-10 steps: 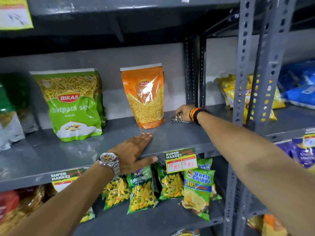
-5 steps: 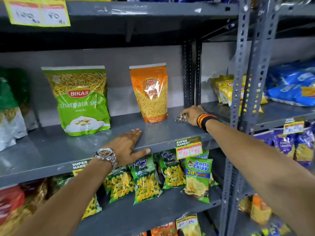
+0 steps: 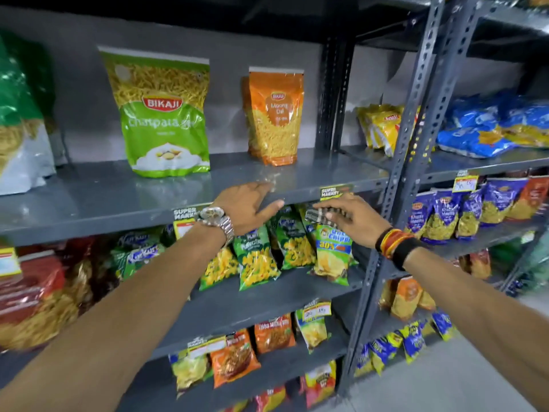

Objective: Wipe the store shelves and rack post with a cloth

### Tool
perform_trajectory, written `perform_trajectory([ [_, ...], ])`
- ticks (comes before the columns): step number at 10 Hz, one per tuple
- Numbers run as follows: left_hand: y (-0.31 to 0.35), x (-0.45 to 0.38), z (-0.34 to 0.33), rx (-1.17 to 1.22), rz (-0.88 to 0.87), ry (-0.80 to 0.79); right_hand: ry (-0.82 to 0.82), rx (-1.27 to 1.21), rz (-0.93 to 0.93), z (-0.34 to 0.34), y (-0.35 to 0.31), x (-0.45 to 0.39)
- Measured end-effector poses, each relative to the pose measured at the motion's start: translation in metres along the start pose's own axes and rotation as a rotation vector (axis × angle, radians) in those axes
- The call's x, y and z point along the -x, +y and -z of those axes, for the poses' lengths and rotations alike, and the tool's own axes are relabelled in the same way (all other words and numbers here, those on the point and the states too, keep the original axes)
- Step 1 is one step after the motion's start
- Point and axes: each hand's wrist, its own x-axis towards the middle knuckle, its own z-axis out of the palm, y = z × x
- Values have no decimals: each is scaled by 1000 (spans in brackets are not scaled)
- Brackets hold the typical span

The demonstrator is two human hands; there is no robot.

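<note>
A grey metal shelf (image 3: pixel 104 194) runs across the head view at chest height. My left hand (image 3: pixel 248 205), with a wristwatch, rests palm down on its front edge, fingers spread. My right hand (image 3: pixel 352 217) hovers just in front of and below that edge, holding a small dark checked cloth (image 3: pixel 318 214) off the shelf. The perforated grey rack post (image 3: pixel 416 138) stands to the right of both hands.
A green Bikaji bag (image 3: pixel 166 114) and an orange Moong Dal pouch (image 3: pixel 274 117) stand on the shelf. Green and yellow snack packets (image 3: pixel 285 248) hang under it, with a price tag (image 3: pixel 335 191) on the edge. Yellow and blue packs fill the right-hand rack.
My right hand has pulled the cloth back from the rear corner of the shelf by the post to its front edge. The left hand stayed put. The camera has tilted down and backed off.
</note>
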Motion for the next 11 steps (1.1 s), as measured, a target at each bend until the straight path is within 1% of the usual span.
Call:
perform_trajectory([
  [1, 2, 45, -22, -9, -172, 76, -22, -68, -72, -53, 1, 16],
  [2, -6, 87, -71, -62, -268, 38, -105, -101, -184, -113, 9, 18],
  [3, -24, 127, -139, -26, -98, -148, -199, -110, -286, -168, 23, 9],
  [4, -43, 158, -203, 26, 120, -315, -210, -128, -327, -218, 35, -2],
  [5, -48, 169, -246, 77, 302, -372, -221, -173, -361, -266, 48, -6],
  [6, -51, 168, -281, 128, 377, -327, -286, -42, -342, -296, 58, 3],
  [7, -47, 164, -308, 186, 419, -334, -327, 171, -204, -309, 72, 27],
  [8, -43, 164, -329, 164, 418, -302, -318, 265, -187, -319, 83, 38],
  [9, -40, 164, -334, 128, 441, -311, -328, 351, -239, -327, 72, 33],
  [10, -40, 163, -331, 131, 451, -359, -389, 362, -298, -329, 63, 16],
  [11, -29, 157, -313, 142, 434, -343, -366, 294, -350, -318, 53, 12],
])
